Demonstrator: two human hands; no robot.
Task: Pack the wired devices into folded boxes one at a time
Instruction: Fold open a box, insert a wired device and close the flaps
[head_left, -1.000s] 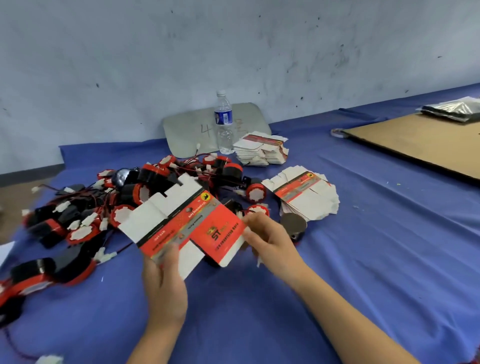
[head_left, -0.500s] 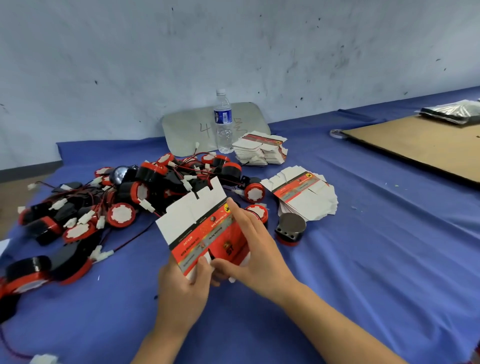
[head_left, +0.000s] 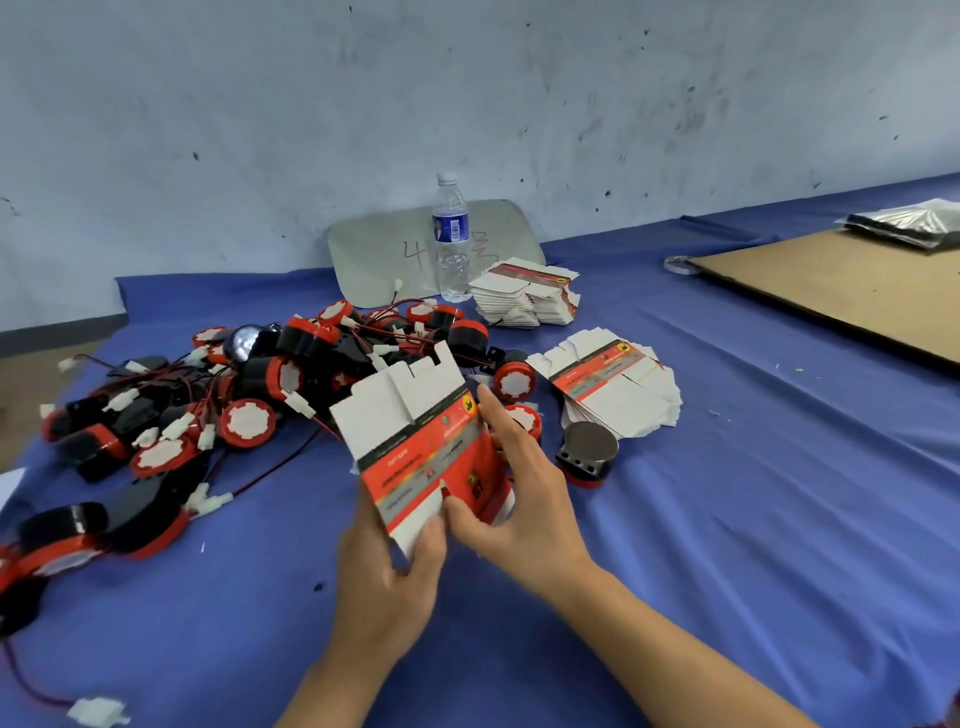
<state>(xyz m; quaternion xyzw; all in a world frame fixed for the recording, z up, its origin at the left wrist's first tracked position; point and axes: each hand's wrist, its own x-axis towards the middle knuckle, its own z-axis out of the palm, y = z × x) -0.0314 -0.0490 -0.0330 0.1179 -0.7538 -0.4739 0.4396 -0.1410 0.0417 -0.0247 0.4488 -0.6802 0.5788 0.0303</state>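
1. The box blank (head_left: 423, 447) is held above the bench (head_left: 727, 519) between both hands. A second ago it lay spread wide and flat; now it is turned steeper and drawn in, its red panels bending round, so the folding has begun and no device goes in yet.
2. Its long axis runs from the hands up and away, white flaps topmost, leaning slightly left.
3. The left hand (head_left: 387, 577) pinches the lower white edge; the right hand (head_left: 524, 499) closes on the red side, index finger laid along the right edge.
4. Just right of the right hand stands one device (head_left: 587, 454); beyond it lies a flat stack of blanks (head_left: 618, 387).
5. Left of and beyond the hands sprawls the pile of wired devices (head_left: 234, 405).
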